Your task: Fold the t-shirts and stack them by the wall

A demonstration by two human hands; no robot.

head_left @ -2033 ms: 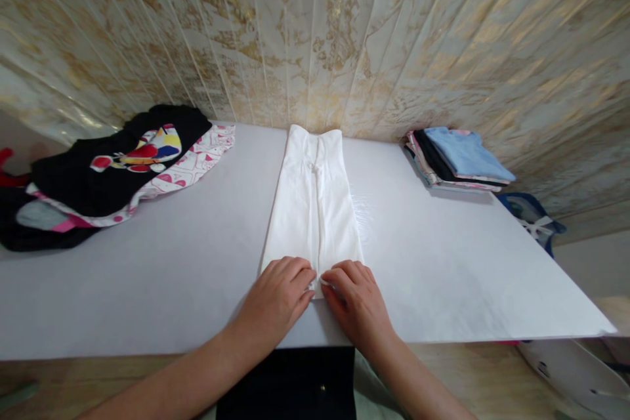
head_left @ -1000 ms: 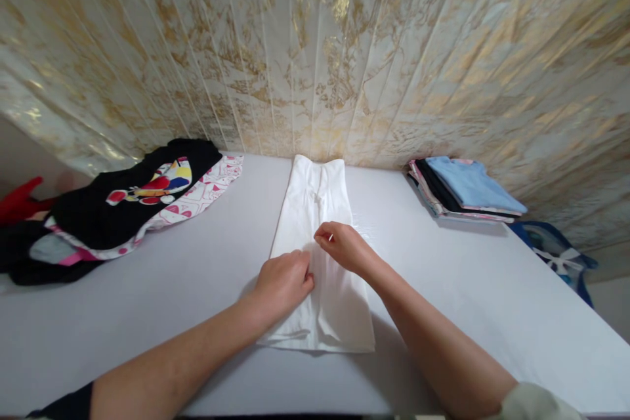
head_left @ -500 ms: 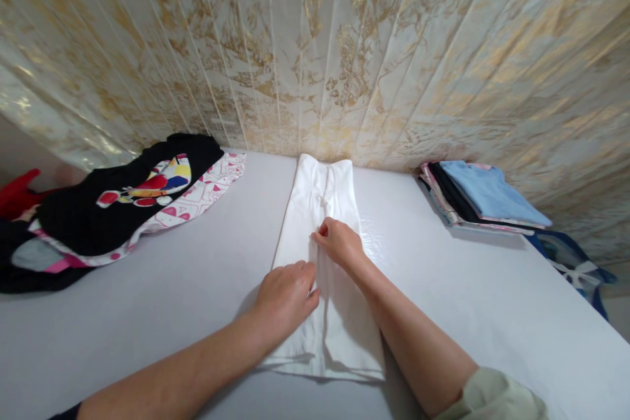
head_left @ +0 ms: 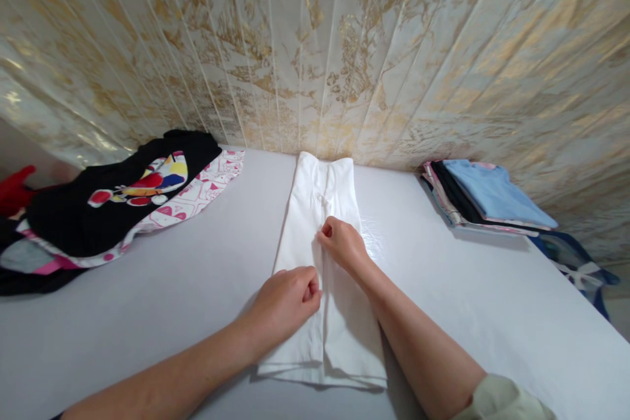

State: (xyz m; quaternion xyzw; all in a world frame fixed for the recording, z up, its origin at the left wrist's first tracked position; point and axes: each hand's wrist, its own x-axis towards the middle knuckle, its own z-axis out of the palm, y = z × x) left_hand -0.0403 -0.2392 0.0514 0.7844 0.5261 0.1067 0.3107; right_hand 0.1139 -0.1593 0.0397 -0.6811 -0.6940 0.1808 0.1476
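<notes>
A white garment (head_left: 315, 210), folded into a long narrow strip, lies on the white table (head_left: 147, 289) and reaches back to the wall. My left hand (head_left: 285, 302) rests on its left half near the front, fingers curled and pinching the cloth at the middle seam. My right hand (head_left: 342, 243) sits a little farther along the same seam, fingers bent and pinching the fabric there.
A heap of unfolded clothes (head_left: 113, 197), black with a colourful print over pink-and-white cloth, lies at the left. A stack of folded clothes (head_left: 485, 200) topped by a light blue piece sits at the right by the wall. A blue bag (head_left: 575, 259) shows beyond the table's right edge.
Both hands have moved from the garment's near edge up along its middle seam. My left fingers have curled tighter on the cloth. The view has shifted forward.
</notes>
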